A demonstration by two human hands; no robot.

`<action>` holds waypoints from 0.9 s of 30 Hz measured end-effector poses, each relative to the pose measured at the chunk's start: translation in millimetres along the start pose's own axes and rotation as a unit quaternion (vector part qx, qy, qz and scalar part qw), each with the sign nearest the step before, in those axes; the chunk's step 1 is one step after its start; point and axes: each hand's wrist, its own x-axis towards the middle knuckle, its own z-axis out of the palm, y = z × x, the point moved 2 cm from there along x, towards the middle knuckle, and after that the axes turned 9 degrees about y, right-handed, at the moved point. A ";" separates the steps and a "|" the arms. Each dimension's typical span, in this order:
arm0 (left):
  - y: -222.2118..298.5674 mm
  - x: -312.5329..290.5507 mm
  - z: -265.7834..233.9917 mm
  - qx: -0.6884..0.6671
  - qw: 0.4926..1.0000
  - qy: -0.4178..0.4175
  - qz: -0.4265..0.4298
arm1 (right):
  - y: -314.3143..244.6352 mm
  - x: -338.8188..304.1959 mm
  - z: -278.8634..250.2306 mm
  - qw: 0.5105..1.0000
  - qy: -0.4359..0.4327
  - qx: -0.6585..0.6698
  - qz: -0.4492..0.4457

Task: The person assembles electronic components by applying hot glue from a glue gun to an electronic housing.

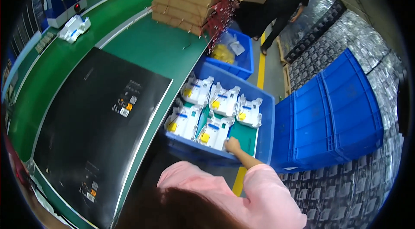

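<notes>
My right hand, below a pink sleeve, reaches into a blue bin. Its fingers are closed at the lower right corner of a white plastic housing that has a yellow piece on it. Several similar housings, such as one at the bin's right side, lie in rows on a green sheet. Each carries a yellow piece and a blue strip. My left hand does not show; hair and the pink top fill the lower middle.
On the left, a green workbench bears a black sheet and cartons with red wires. Behind the bin stands another blue bin. Blue crates and wrapped pallets line the right. Two people stand at the back.
</notes>
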 end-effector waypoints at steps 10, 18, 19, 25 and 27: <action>-149.0 160.0 -246.6 0.103 0.990 -0.078 0.061 | -55.8 -0.6 -61.7 0.957 -0.218 -0.183 -0.048; -150.6 109.6 -176.1 0.101 0.985 -0.136 0.030 | -277.3 -56.9 -214.2 0.814 -0.390 0.015 -0.430; -153.7 104.6 -170.8 0.094 0.985 -0.139 0.023 | -307.3 -73.0 -221.9 0.747 -0.371 0.110 -0.541; -146.1 70.9 -145.0 0.154 0.973 -0.170 0.014 | -447.6 -159.2 -205.7 0.560 -0.509 0.449 -0.475; -151.0 67.0 -140.8 0.149 0.968 -0.201 -0.030 | -475.6 -174.5 -189.2 0.498 -0.593 0.502 -0.385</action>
